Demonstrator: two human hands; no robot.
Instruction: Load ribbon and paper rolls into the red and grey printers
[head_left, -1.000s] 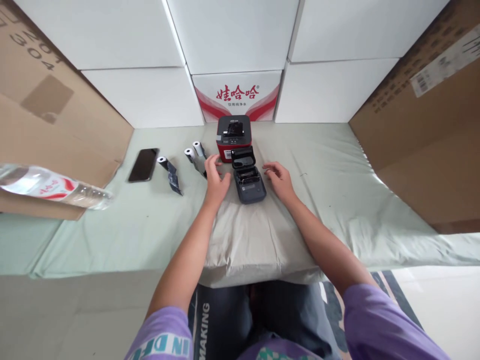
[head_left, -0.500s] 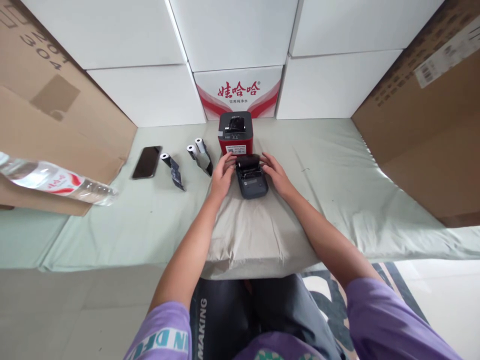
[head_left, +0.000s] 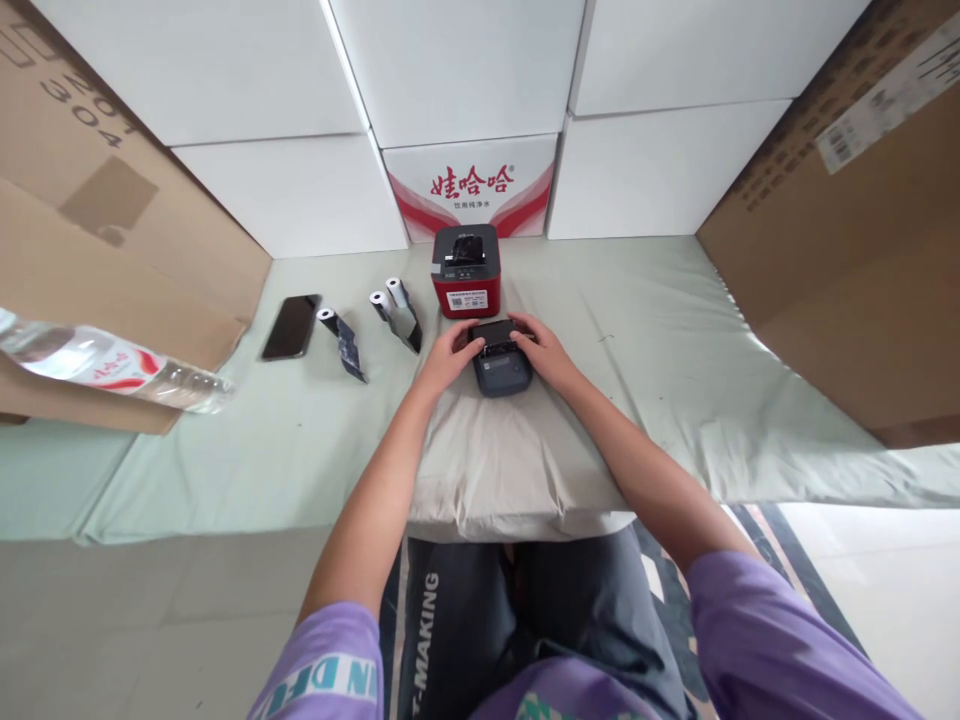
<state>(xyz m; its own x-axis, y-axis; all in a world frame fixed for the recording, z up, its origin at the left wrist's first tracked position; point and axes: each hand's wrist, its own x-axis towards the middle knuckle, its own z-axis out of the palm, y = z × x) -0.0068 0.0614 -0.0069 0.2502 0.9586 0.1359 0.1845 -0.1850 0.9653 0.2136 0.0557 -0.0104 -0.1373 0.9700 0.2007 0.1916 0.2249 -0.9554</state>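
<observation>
A small dark portable printer (head_left: 502,377) lies on the cloth-covered surface in front of me, between my two hands. My left hand (head_left: 450,355) grips its far left side, with the thumb on the top edge of the lid. On the far right side my right hand (head_left: 544,352) grips it the same way, thumb on the lid. The lid looks lowered over the body; whether it is fully closed I cannot tell. Directly behind stands a red and black box-shaped printer (head_left: 466,298) with a white label.
To the left lie three small paper rolls with dark tails, one roll (head_left: 347,350) apart from the others, and a black phone (head_left: 292,327). A water bottle (head_left: 124,366) is at far left. Cardboard boxes (head_left: 840,260) flank the green cloth (head_left: 645,400); white boxes (head_left: 630,180) line the back.
The portable printer's raised lid has come down toward its body. My thumbs have moved inward onto the lid, and my fingers have closed in around its sides.
</observation>
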